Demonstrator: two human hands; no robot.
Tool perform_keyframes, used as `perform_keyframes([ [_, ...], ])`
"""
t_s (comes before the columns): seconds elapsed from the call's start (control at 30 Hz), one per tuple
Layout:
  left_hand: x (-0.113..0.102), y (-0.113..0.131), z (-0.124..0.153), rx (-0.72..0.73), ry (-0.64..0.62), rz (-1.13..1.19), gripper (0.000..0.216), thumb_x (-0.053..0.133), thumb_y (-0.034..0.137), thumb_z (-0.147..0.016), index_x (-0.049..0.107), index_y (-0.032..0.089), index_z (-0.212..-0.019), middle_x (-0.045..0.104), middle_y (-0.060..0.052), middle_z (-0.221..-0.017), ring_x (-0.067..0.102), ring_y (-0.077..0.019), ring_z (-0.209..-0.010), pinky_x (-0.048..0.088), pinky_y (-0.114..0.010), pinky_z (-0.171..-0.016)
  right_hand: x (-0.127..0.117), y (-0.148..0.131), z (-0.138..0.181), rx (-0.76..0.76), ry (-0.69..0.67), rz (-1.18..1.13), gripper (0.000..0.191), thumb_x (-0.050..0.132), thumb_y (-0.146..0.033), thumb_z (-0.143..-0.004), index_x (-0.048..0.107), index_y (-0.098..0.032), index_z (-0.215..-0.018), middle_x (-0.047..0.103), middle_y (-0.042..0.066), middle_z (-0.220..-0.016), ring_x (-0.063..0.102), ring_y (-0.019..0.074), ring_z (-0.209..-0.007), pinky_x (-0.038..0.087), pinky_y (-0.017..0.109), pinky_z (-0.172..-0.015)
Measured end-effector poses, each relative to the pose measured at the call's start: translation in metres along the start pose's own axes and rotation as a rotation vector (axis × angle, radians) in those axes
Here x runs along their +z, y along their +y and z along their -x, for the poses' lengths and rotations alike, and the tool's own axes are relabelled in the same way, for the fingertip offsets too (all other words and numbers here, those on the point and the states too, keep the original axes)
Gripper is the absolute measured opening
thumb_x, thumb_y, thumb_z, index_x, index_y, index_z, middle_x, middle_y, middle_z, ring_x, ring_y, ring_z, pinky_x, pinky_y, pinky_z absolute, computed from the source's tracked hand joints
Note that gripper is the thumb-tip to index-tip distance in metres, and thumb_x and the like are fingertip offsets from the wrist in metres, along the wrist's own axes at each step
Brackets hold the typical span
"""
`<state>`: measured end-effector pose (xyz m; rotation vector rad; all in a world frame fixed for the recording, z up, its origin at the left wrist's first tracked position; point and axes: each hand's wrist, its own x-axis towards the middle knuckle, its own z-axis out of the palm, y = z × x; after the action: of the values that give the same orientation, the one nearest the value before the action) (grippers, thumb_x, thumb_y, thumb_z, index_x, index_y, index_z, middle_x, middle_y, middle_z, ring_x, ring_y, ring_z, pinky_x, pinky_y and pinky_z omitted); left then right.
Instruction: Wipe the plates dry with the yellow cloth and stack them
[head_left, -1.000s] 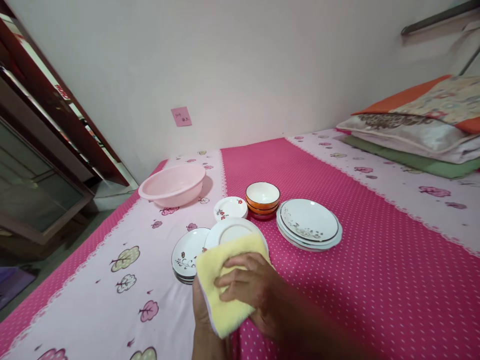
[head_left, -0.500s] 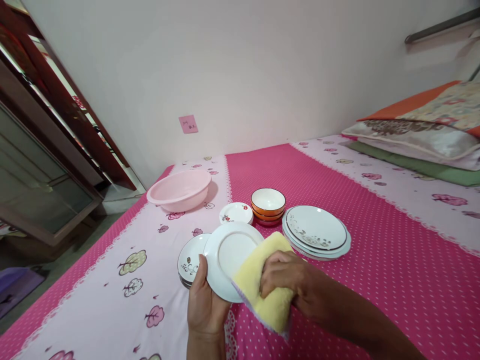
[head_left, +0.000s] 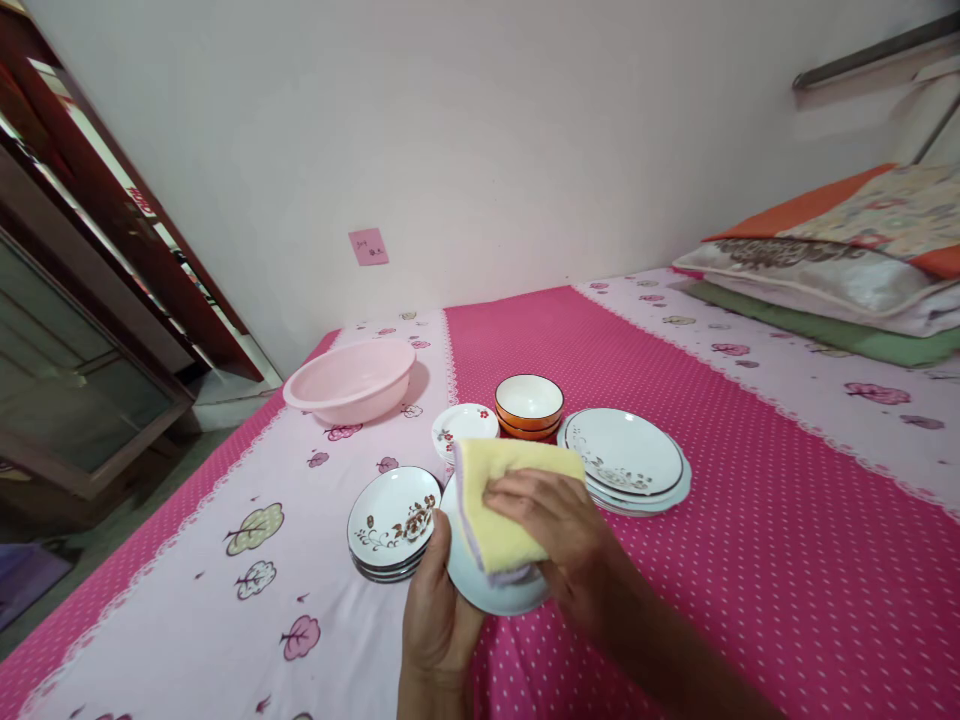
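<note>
A white plate [head_left: 502, 597] is held by its left edge in my left hand [head_left: 442, 620], thumb on its upper side. My right hand [head_left: 555, 525] presses a folded yellow cloth [head_left: 480, 470] with a purple edge onto the plate, covering most of it. Close to my left hand stands a stack of dark-rimmed plates [head_left: 394, 515] with a brown flower pattern. Behind the cloth are small plates [head_left: 461, 425] with red flowers. Stacked orange bowls [head_left: 529, 402], white inside, stand beside them. To the right lies a pile of larger plates [head_left: 622, 450].
A pink basin [head_left: 349, 380] sits at the back left of the bed [head_left: 720, 560], which has a pink patterned cover. Pillows [head_left: 832, 260] are piled at the far right. A wall [head_left: 480, 150] with a pink note [head_left: 368, 247] rises behind.
My right hand has moved the cloth left and up across the plate, hiding more of it. The plate and my left hand have shifted slightly right, uncovering the dark-rimmed plates.
</note>
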<state>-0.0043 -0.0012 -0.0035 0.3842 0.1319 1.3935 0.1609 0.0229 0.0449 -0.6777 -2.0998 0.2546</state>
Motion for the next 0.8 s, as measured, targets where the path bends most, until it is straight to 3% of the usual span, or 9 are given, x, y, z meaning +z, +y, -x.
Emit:
perform_keyframes([
  [0.1,0.002,0.004,0.0,0.043,-0.028,-0.014,0.055,0.028,0.048,-0.109,0.066,0.022,-0.14,0.068,-0.01,-0.139,0.057,-0.022,-0.139,0.019,-0.039,-0.129,-0.004,0.019,0.002,0.057,0.097,0.086,0.054,0.041,-0.001,-0.085,0.06,-0.018,-0.132,0.067,0.013,-0.131,0.059,0.0286,-0.124,0.047,0.047,-0.104],
  [0.2,-0.003,0.013,0.001,0.087,-0.037,-0.002,0.057,0.03,0.054,-0.107,0.06,0.025,-0.146,0.068,-0.01,-0.138,0.062,-0.0228,-0.133,0.021,-0.04,-0.128,-0.007,0.024,0.004,0.118,0.056,0.071,0.054,0.044,0.0,-0.081,0.06,-0.017,-0.129,0.066,0.014,-0.126,0.061,0.0294,-0.117,0.051,0.047,-0.1],
  [0.33,-0.014,0.024,0.0,0.235,0.049,0.044,0.053,0.036,0.053,-0.107,0.054,0.028,-0.15,0.07,-0.01,-0.135,0.066,-0.0237,-0.128,0.031,-0.041,-0.124,-0.007,0.002,0.003,0.224,-0.018,0.016,0.055,0.044,0.003,-0.073,0.061,-0.016,-0.121,0.065,0.013,-0.116,0.061,0.0288,-0.106,0.054,0.043,-0.093],
  [0.47,-0.018,0.027,0.0,0.346,0.167,0.025,0.056,0.041,0.055,-0.105,0.054,0.025,-0.15,0.073,-0.011,-0.132,0.066,-0.0245,-0.129,0.036,-0.042,-0.122,0.003,-0.027,0.005,0.224,-0.156,-0.044,0.042,0.044,0.003,-0.076,0.061,-0.019,-0.108,0.065,0.01,-0.109,0.061,0.0263,-0.097,0.054,0.037,-0.083],
  [0.53,-0.012,0.027,0.002,0.322,0.194,-0.007,0.063,0.038,0.06,-0.104,0.056,0.02,-0.149,0.074,-0.013,-0.131,0.061,-0.0264,-0.134,0.034,-0.042,-0.123,0.013,-0.037,0.009,0.172,-0.193,-0.023,0.039,0.044,0.003,-0.079,0.061,-0.02,-0.104,0.066,0.008,-0.107,0.061,0.025,-0.094,0.052,0.036,-0.082],
  [0.63,0.003,0.026,0.005,0.16,0.207,-0.034,0.073,0.032,0.068,-0.102,0.068,0.015,-0.138,0.078,-0.015,-0.121,0.058,-0.0296,-0.138,0.036,-0.043,-0.122,0.035,-0.044,0.018,0.052,-0.185,0.093,0.03,0.049,-0.001,-0.087,0.062,-0.02,-0.107,0.069,0.007,-0.104,0.061,0.0244,-0.091,0.051,0.035,-0.077],
  [0.8,0.019,0.022,0.007,-0.034,0.268,-0.015,0.08,0.028,0.074,-0.099,0.082,0.015,-0.102,0.08,-0.013,-0.091,0.07,-0.0322,-0.115,0.05,-0.042,-0.11,0.063,-0.04,0.029,-0.071,-0.001,0.23,0.019,0.05,-0.009,-0.092,0.063,-0.019,-0.101,0.069,0.008,-0.094,0.057,0.0237,-0.077,0.044,0.037,-0.066],
])
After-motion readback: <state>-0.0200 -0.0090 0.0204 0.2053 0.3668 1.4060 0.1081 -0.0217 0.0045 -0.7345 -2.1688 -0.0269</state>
